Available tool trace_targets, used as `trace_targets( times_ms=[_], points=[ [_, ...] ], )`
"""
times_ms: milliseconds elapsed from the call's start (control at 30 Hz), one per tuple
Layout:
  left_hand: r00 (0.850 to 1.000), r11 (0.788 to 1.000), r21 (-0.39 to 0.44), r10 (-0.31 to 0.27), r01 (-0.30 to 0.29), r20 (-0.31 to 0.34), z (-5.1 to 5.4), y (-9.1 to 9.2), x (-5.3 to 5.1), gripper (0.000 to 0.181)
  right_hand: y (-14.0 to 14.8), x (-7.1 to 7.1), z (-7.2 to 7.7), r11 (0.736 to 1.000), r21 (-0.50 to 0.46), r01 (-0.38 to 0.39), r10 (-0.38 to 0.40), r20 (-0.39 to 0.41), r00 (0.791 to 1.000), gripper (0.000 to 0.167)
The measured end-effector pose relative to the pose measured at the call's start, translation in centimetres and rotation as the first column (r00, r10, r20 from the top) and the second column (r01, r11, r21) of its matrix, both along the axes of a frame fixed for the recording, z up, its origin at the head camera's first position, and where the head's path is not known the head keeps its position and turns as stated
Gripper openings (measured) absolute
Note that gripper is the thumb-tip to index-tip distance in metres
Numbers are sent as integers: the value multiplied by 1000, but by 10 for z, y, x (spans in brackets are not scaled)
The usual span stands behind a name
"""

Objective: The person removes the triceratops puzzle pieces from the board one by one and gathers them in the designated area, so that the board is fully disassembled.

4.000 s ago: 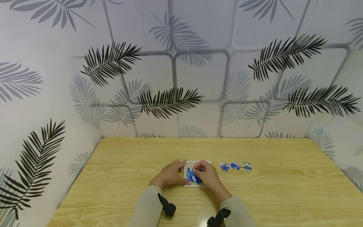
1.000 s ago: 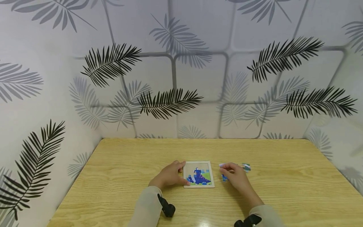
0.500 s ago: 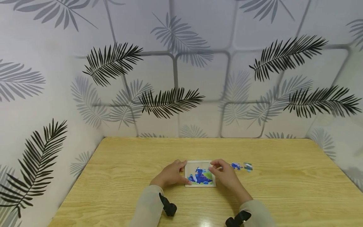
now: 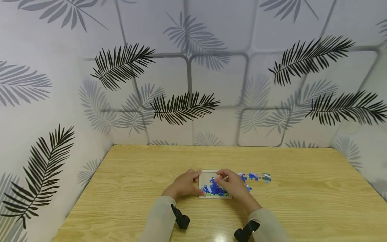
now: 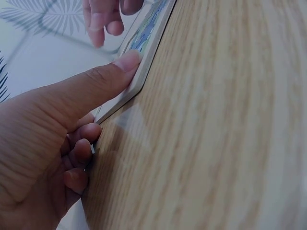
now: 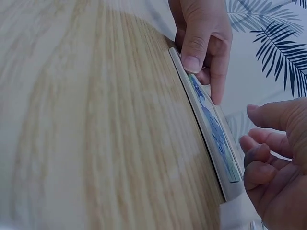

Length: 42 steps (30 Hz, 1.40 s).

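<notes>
A jigsaw puzzle tray (image 4: pixel 215 197) with a pale rim lies on the table. Its picture, partly filled in, shows a blue dinosaur. My left hand (image 4: pixel 185 184) grips the tray's left side, with the thumb (image 5: pixel 127 62) on the near rim and the index finger at the far corner. Over the tray's right half hovers my right hand (image 4: pixel 232 184), fingers loosely bent. A gap shows between its thumb (image 6: pixel 259 114) and fingers in the right wrist view, and no piece is visible there. The right hand hides part of the picture.
Several loose puzzle pieces lie right of the tray: one piece (image 4: pixel 253 176) mid-row, another (image 4: pixel 266 177) farther right, and a nearer piece (image 4: pixel 248 188) beside the right wrist. The wooden table (image 4: pixel 145 161) ends at a leaf-patterned backdrop (image 4: pixel 193 77).
My right hand has gone from the tray to the loose pieces and back over the tray. An extra loose piece now shows near the tray's right side. The left hand keeps its grip.
</notes>
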<state>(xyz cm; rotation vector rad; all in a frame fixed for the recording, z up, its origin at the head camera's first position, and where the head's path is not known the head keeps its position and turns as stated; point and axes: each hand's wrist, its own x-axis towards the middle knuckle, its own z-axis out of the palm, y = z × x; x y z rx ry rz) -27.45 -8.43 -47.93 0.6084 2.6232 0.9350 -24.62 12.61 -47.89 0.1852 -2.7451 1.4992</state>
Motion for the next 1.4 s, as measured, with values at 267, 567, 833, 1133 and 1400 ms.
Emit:
trace_targets(
  times_ms=[267, 567, 833, 1133, 1400],
  points=[
    [1000, 1000, -1, -10, 10, 2, 0, 0, 0, 96, -6, -2, -4, 991, 121, -52, 48, 34, 998, 27],
    [1000, 1000, -6, -10, 10, -5, 0, 0, -1, 96, -5, -1, -1, 981, 167, -93, 96, -9, 995, 26],
    [1000, 1000, -15, -7, 7, -12, -2, 0, -1, 96, -6, -4, -4, 986, 147, -84, 84, 9, 996, 23],
    [1000, 1000, -12, -9, 8, -4, -3, 0, -2, 96, -8, -4, -4, 997, 70, -40, 34, 74, 997, 27],
    [1000, 1000, -15, -6, 6, -6, -3, 0, -2, 95, -8, -3, -7, 999, -28, 38, -35, 93, 995, 13]
  ],
)
